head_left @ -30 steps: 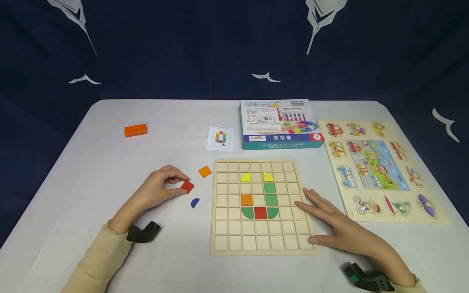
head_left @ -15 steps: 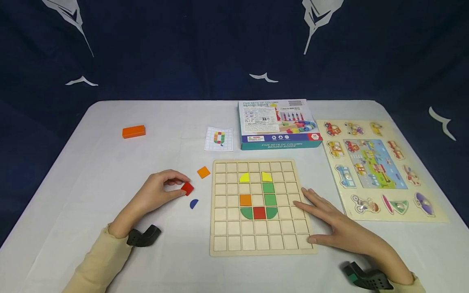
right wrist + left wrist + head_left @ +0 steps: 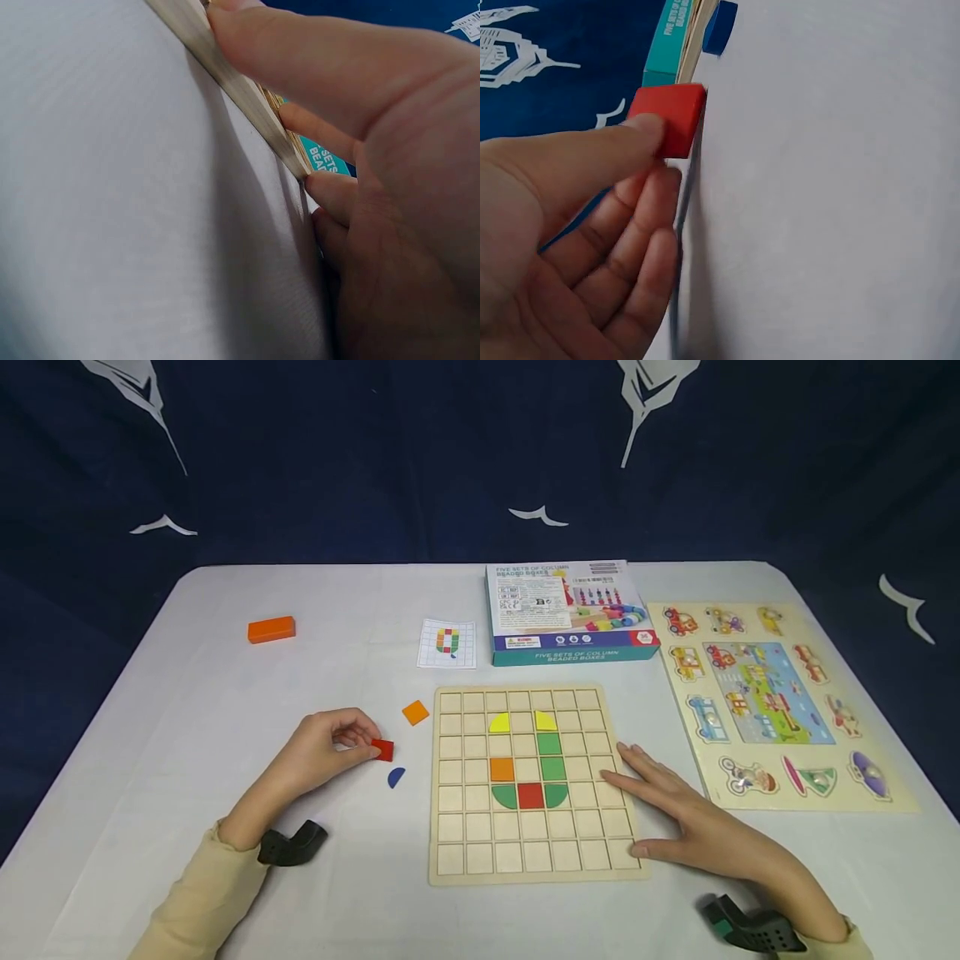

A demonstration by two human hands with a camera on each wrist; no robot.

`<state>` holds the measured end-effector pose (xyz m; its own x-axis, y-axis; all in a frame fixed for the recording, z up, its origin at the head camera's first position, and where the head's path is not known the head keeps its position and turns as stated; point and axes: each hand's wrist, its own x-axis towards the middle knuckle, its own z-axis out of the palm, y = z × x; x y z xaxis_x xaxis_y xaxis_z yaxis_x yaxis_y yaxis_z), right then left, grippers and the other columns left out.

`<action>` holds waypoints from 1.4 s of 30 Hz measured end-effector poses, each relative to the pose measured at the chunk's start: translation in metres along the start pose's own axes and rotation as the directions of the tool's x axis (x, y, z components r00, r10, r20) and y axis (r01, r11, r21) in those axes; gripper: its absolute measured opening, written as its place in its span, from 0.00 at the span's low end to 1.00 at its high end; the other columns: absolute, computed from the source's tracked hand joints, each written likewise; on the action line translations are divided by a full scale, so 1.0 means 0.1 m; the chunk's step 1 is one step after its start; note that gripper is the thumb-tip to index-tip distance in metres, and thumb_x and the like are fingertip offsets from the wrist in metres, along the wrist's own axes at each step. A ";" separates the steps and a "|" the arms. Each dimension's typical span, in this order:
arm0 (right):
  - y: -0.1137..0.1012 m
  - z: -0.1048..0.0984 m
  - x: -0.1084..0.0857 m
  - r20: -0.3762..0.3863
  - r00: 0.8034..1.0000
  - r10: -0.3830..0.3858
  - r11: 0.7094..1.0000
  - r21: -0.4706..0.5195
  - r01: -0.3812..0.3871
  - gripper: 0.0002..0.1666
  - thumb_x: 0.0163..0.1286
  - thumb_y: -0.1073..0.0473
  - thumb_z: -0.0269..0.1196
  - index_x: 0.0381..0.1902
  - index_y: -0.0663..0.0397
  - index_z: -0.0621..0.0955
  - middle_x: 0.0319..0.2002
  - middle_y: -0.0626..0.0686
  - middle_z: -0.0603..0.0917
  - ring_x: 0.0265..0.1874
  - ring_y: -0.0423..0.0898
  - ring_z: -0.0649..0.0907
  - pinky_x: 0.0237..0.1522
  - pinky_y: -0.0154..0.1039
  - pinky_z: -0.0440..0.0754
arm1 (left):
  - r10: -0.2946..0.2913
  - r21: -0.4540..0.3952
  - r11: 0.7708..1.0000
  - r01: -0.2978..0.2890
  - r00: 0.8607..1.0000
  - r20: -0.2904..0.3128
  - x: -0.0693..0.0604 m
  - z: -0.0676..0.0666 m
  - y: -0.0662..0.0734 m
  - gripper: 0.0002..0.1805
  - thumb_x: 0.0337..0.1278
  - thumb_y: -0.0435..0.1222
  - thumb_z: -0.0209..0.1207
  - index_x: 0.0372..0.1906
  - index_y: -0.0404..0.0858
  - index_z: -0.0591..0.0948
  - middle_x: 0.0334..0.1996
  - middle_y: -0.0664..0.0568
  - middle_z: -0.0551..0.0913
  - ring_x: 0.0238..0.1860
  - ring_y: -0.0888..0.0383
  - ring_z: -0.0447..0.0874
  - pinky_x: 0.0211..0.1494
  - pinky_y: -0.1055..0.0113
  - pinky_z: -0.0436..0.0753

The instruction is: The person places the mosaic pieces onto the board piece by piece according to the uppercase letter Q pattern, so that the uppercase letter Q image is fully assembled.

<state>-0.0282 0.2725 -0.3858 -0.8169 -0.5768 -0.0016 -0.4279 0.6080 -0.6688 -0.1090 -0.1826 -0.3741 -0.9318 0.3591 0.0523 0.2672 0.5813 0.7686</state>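
Between thumb and fingers, my left hand (image 3: 324,752) pinches a red square tile (image 3: 676,112), left of the wooden grid board (image 3: 465,852). My right hand (image 3: 693,827) rests with fingers spread on the board's right edge, thumb and fingertips touching it. Set in the board's cells are two yellow quarter-round tiles (image 3: 546,721), an orange square (image 3: 502,769), two green squares (image 3: 551,744), a red square (image 3: 530,796) and two green quarter-round tiles (image 3: 505,796). Near the left hand, a loose orange square tile (image 3: 416,712) and a blue half-round tile (image 3: 396,777) lie on the cloth.
Behind the board lie a small pattern card (image 3: 447,644) and a flat cardboard box (image 3: 573,647). A picture puzzle board (image 3: 705,777) lies at the right. An orange block (image 3: 272,629) sits at the back left of the white table (image 3: 150,760).
The red tile has turned slightly in my left fingers, which have shifted a little around it. My right hand stays at the board's edge. The head view has shifted slightly.
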 end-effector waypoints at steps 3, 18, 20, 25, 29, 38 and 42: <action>0.00 -0.02 0.01 0.002 1.000 -0.011 1.000 -0.002 0.011 0.46 0.55 0.44 0.68 0.70 0.42 0.63 0.73 0.53 0.49 0.70 0.46 0.45 0.59 0.19 0.43 | -0.038 -0.086 0.996 0.037 0.999 -0.012 0.02 -0.04 0.06 0.07 0.47 0.25 0.66 0.33 0.36 0.82 0.27 0.52 0.80 0.28 0.56 0.78 0.34 0.70 0.79; 0.00 -0.03 0.05 0.025 1.000 0.008 1.000 0.024 -0.009 0.47 0.54 0.44 0.68 0.70 0.41 0.63 0.73 0.52 0.48 0.70 0.49 0.45 0.59 0.20 0.42 | 0.025 -0.271 0.962 0.008 0.992 0.121 0.74 0.24 0.77 0.06 0.54 0.31 0.63 0.38 0.38 0.84 0.32 0.49 0.83 0.25 0.43 0.76 0.23 0.69 0.73; 0.01 -0.02 0.04 0.021 1.000 0.007 0.999 0.031 -0.007 0.46 0.54 0.44 0.69 0.70 0.42 0.64 0.73 0.52 0.48 0.70 0.48 0.45 0.59 0.19 0.43 | 0.052 -0.268 0.963 -0.007 0.986 0.161 0.86 0.35 0.82 0.05 0.54 0.31 0.63 0.37 0.37 0.84 0.31 0.50 0.83 0.26 0.45 0.78 0.25 0.69 0.74; 0.00 0.01 0.01 0.018 1.000 0.023 0.999 0.045 -0.024 0.47 0.54 0.44 0.69 0.70 0.42 0.63 0.73 0.52 0.48 0.70 0.45 0.45 0.58 0.19 0.44 | 0.091 -0.244 0.969 -0.032 0.968 0.234 1.07 0.61 0.89 0.04 0.53 0.30 0.64 0.35 0.34 0.84 0.28 0.53 0.83 0.31 0.51 0.82 0.37 0.67 0.78; 0.00 0.02 0.00 0.019 0.999 0.043 0.998 0.049 -0.044 0.47 0.54 0.44 0.69 0.70 0.40 0.63 0.73 0.50 0.48 0.70 0.45 0.45 0.58 0.19 0.44 | 0.052 -0.187 0.982 -0.007 0.971 0.234 1.13 0.75 0.91 0.03 0.53 0.31 0.64 0.33 0.35 0.85 0.26 0.54 0.83 0.29 0.55 0.80 0.35 0.68 0.77; -0.01 0.00 0.00 0.028 0.998 0.059 0.998 0.031 -0.060 0.47 0.54 0.43 0.68 0.70 0.38 0.63 0.73 0.50 0.48 0.70 0.45 0.45 0.58 0.19 0.43 | 0.011 -0.053 0.999 0.000 0.979 0.202 1.13 0.89 0.92 0.02 0.51 0.31 0.65 0.30 0.36 0.85 0.22 0.56 0.81 0.29 0.58 0.76 0.35 0.69 0.75; -0.02 -0.01 0.01 0.031 0.997 0.075 0.997 0.027 -0.075 0.47 0.53 0.43 0.68 0.70 0.37 0.63 0.73 0.49 0.48 0.70 0.46 0.45 0.58 0.20 0.43 | 0.020 -0.022 1.000 -0.016 0.981 0.195 1.11 0.91 0.93 0.02 0.50 0.31 0.66 0.30 0.36 0.86 0.21 0.56 0.80 0.28 0.59 0.76 0.34 0.69 0.74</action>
<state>-0.0282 0.2715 -0.3836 -0.8341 -0.5465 -0.0746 -0.3546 0.6350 -0.6863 -0.1651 -0.0216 -0.3548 -0.8604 0.5064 -0.0576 0.2767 0.5589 0.7817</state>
